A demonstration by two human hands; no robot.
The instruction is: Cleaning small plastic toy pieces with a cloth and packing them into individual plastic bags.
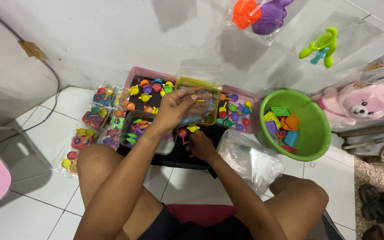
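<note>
Left hand point(181, 106) spread above clear plastic toy trays point(150, 93); right hand point(201, 146) apparently pinching small red plastic spoon point(183, 133); several filled packets point(83, 138) done, trays remain full.

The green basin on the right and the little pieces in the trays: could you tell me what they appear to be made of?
The green basin looks like moulded plastic: uniform colour, smooth glossy wall. The small toy pieces also look plastic, bright and shiny. The pink tray seems thin translucent plastic, though that is less certain.

A green basin point(317, 133) is showing yellow, orange and blue toy plates point(281, 124); pink trays point(144, 75) are holding multicoloured toy pans point(150, 91); the bear point(363, 104) is looking pink, possibly plush.
</note>
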